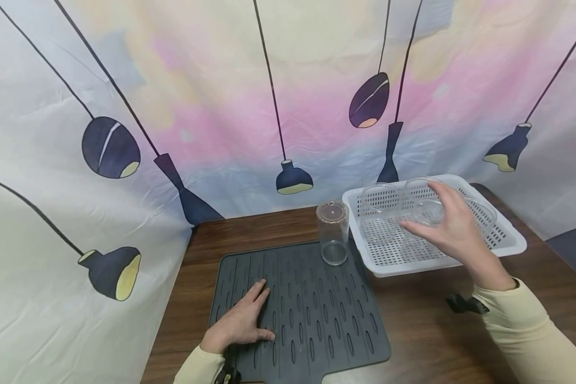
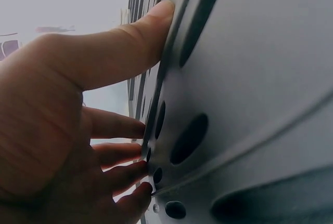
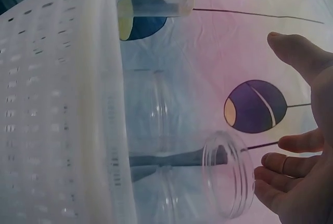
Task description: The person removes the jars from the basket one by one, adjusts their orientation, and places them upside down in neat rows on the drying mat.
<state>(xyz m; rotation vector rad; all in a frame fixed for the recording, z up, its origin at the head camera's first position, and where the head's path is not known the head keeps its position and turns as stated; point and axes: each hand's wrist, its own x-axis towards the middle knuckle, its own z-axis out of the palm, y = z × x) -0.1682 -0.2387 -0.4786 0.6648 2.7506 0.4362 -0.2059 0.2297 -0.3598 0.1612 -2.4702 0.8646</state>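
Observation:
My left hand [image 1: 242,322] rests on a dark grey ribbed drying mat [image 1: 312,325], its fingers spread. In the left wrist view its thumb and fingertips touch the mat [image 2: 255,83]. My right hand [image 1: 456,226] hovers over a white perforated plastic basket [image 1: 511,242], thumb and fingers spread apart. Several clear glasses [image 1: 378,208] stand in the basket, partly hidden by that hand. The right wrist view has a glass rim [image 3: 229,177] close to the fingers, with nothing gripped. An upside-down clear glass [image 1: 333,234] stands at the mat's far right corner.
The mat and basket sit on a brown wooden table [image 1: 264,229]. The upside-down glass is close beside the basket's left side. Behind the table hangs a pastel cloth [image 1: 221,106] printed with dark lamps.

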